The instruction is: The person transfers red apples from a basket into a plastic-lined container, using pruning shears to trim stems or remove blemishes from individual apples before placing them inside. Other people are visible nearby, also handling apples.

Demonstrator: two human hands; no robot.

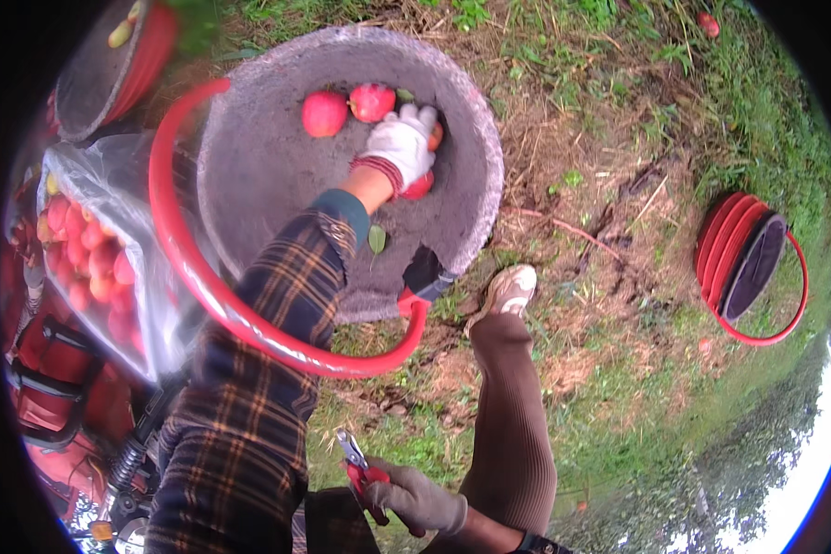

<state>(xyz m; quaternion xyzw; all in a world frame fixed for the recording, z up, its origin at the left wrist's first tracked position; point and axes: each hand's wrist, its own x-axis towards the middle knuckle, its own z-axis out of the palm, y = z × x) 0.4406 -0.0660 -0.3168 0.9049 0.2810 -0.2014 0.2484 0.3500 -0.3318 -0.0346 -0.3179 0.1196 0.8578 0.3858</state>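
My left hand (pixel 400 148), in a white knit glove with a red cuff, reaches down inside a large grey-walled bucket (pixel 249 175). Its fingers curl over an apple (pixel 436 137) that is partly hidden. Another red apple (pixel 419 187) shows under the wrist side of the hand. Two more red apples, one at the left (pixel 324 114) and one farther back (pixel 372 102), lie on the bucket floor. The bucket's red handle (pixel 180 240) arches across my plaid sleeve. Low in view, my gloved right hand (pixel 415 499) is closed round red-handled pruning shears (pixel 360 466), blades pointing up.
At left a clear plastic bag (pixel 162 314) holds many red apples, beside red machinery (pixel 55 388). Another red bucket (pixel 143 55) stands at upper left. A smaller red bucket (pixel 739 254) lies tilted on the grass at right. A fallen apple (pixel 708 24) is far right.
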